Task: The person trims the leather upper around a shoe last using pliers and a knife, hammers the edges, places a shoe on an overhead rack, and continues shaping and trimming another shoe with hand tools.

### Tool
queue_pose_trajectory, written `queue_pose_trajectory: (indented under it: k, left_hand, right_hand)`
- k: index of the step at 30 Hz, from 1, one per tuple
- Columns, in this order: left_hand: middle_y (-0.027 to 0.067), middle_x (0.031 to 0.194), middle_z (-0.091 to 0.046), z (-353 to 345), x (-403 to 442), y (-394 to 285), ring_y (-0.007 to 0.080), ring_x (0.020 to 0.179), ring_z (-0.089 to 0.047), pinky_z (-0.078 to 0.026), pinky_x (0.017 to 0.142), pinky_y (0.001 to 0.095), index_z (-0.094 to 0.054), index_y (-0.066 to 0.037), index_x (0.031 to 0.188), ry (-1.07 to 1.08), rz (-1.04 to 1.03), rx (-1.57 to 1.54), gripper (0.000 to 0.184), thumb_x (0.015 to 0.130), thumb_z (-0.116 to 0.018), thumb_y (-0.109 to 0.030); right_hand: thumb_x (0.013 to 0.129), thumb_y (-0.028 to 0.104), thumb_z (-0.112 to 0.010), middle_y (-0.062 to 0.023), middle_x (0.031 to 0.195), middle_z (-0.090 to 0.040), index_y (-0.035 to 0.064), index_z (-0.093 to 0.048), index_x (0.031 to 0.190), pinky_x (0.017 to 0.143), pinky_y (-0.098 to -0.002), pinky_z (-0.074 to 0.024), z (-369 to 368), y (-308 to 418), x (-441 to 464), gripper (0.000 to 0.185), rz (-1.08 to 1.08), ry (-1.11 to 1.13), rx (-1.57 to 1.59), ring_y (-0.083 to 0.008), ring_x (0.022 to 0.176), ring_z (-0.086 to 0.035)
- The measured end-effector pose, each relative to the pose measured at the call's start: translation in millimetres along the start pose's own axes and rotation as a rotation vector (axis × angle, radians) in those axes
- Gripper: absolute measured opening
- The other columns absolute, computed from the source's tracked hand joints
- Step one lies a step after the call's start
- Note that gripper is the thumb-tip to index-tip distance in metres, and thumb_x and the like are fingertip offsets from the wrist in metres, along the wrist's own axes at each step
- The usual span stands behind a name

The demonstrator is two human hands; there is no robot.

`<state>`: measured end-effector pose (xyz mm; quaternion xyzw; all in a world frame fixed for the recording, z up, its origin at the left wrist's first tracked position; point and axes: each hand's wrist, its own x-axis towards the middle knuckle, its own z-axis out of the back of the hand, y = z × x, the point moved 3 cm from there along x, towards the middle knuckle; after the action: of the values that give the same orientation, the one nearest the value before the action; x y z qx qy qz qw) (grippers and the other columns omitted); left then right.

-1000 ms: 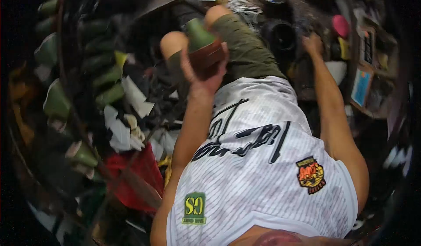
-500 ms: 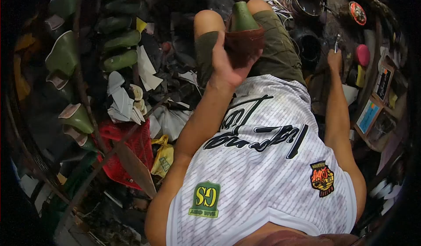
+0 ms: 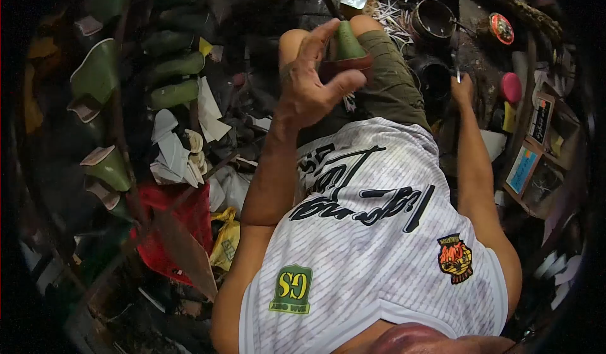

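A green shoe last with a reddish-brown shoe upper around its lower part sits at my knees, cone upward. My left hand is open beside it, fingers stretched upward and thumb spread out in front of the upper. Whether the palm still touches the upper is hard to see. My right hand is closed on a thin, shiny metal tool, its exact kind unclear. That hand is just right of a dark pot.
More green lasts line the left side. Pale cut pieces lie above a red basket and a yellow bag. A second pot, a round red tin, a pink lid and a wooden box are at right.
My left hand has loosened from under the shoe upper and spread its fingers. My right hand has come slightly left, closer to the dark pot, still with the metal tool. The view has shifted.
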<state>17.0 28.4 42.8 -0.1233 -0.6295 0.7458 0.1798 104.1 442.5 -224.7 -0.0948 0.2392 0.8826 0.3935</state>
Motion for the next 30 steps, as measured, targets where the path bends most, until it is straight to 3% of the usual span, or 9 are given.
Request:
queue_pose_trajectory:
  k: [2, 7, 12, 15, 16, 19, 21, 24, 30]
  left_hand:
    - [0.022, 0.138, -0.04, -7.5, -9.3, 2.2, 0.0349, 0.129, -0.04, -0.035, 0.106, 0.0408, -0.033, -0.009, 0.142, 0.097, -0.038, 0.306, 0.093, 0.069, -0.08, -0.041]
    - [0.0236, 0.137, -0.041, -20.6, -14.4, 17.1, 0.0369, 0.126, -0.043, -0.04, 0.102, 0.0421, -0.032, -0.009, 0.142, -0.029, -0.17, 0.479, 0.087, 0.073, -0.079, -0.033]
    - [0.0187, 0.131, -0.044, -17.5, -12.1, 29.3, 0.0303, 0.123, -0.046, -0.04, 0.102, 0.0398, -0.036, -0.006, 0.139, -0.084, -0.023, 0.195, 0.086, 0.071, -0.08, -0.033]
    - [0.0211, 0.116, -0.06, -11.6, -6.6, 9.6, 0.0303, 0.115, -0.055, -0.045, 0.096, 0.0381, -0.033, -0.001, 0.139, -0.085, -0.189, 0.498, 0.09, 0.07, -0.082, -0.032]
    - [0.012, 0.121, -0.041, -8.7, -3.3, 20.9, 0.0251, 0.113, -0.046, -0.04, 0.098, 0.0372, -0.038, -0.003, 0.135, -0.046, -0.179, 0.23, 0.08, 0.073, -0.08, -0.032]
    - [0.0168, 0.139, -0.037, -7.5, 13.3, 2.0, 0.0267, 0.13, -0.037, -0.035, 0.103, 0.0399, -0.036, -0.001, 0.138, -0.008, 0.058, -0.296, 0.084, 0.078, -0.072, -0.046]
    - [0.0136, 0.131, -0.049, -9.9, 40.6, 26.0, 0.0253, 0.122, -0.046, -0.038, 0.1, 0.0375, -0.046, -0.004, 0.132, 0.074, -0.065, -0.029, 0.068, 0.082, -0.068, -0.046]
    - [0.0083, 0.102, -0.064, -24.2, 72.4, 42.3, 0.0185, 0.097, -0.057, -0.043, 0.086, 0.0329, -0.064, -0.006, 0.109, 0.231, -0.135, -0.049, 0.044, 0.083, -0.066, -0.041]
    - [0.006, 0.067, -0.062, -24.0, 77.9, 38.3, 0.0127, 0.069, -0.056, -0.045, 0.066, 0.0314, -0.067, 0.001, 0.076, 0.034, -0.014, 0.05, 0.032, 0.083, -0.061, -0.03]
  right_hand:
    - [0.08, 0.032, -0.062, -0.0211, 0.117, -0.059, 0.0041, -0.054, 0.122, 0.091, -0.0458, -0.0449, -6.8, -32.7, 2.2, 0.051, -0.028, -0.016, -0.064, -0.0372, 0.108, -0.057]
    - [0.079, 0.027, -0.068, -0.0239, 0.124, -0.055, 0.0013, -0.053, 0.124, 0.093, -0.0447, -0.0455, -9.0, -76.7, -15.8, 0.055, -0.284, -0.086, -0.06, -0.0376, 0.112, -0.055]
    - [0.08, 0.026, -0.068, -0.0256, 0.123, -0.055, 0.002, -0.054, 0.123, 0.092, -0.0451, -0.0464, -16.4, -90.2, -24.5, 0.051, -0.216, -0.092, -0.125, -0.0385, 0.111, -0.055]
    - [0.083, 0.033, -0.065, -0.0223, 0.126, -0.054, 0.0, -0.051, 0.127, 0.095, -0.0417, -0.0429, -32.6, -126.0, -10.9, 0.057, -0.071, -0.057, 0.008, -0.0353, 0.116, -0.052]
    - [0.083, 0.036, -0.064, -0.0207, 0.128, -0.053, -0.0021, -0.049, 0.128, 0.097, -0.0397, -0.0413, -36.2, -134.5, -10.4, 0.061, -0.039, -0.067, 0.088, -0.0329, 0.119, -0.051]
    - [0.081, 0.02, -0.07, -0.0198, 0.116, -0.06, -0.0056, -0.054, 0.121, 0.095, -0.0376, -0.0437, -76.5, -168.8, 20.8, 0.05, 0.015, -0.041, 0.542, -0.0291, 0.105, -0.058]
    - [0.094, 0.024, -0.052, -0.0155, 0.092, -0.065, -0.0032, -0.061, 0.112, 0.074, -0.0348, -0.0511, -92.3, -164.9, 21.9, 0.034, 0.188, -0.35, 0.74, -0.0243, 0.079, -0.06]
    - [0.093, 0.026, -0.052, -0.0158, 0.093, -0.064, -0.0023, -0.058, 0.115, 0.072, -0.0355, -0.0512, -86.1, -113.3, 37.1, 0.036, 0.005, -0.199, 0.731, -0.025, 0.078, -0.06]
    - [0.093, 0.031, -0.053, -0.0166, 0.096, -0.062, -0.0005, -0.053, 0.122, 0.068, -0.0368, -0.0516, -71.2, -42.3, 47.4, 0.042, -0.084, -0.063, 0.785, -0.0263, 0.076, -0.06]
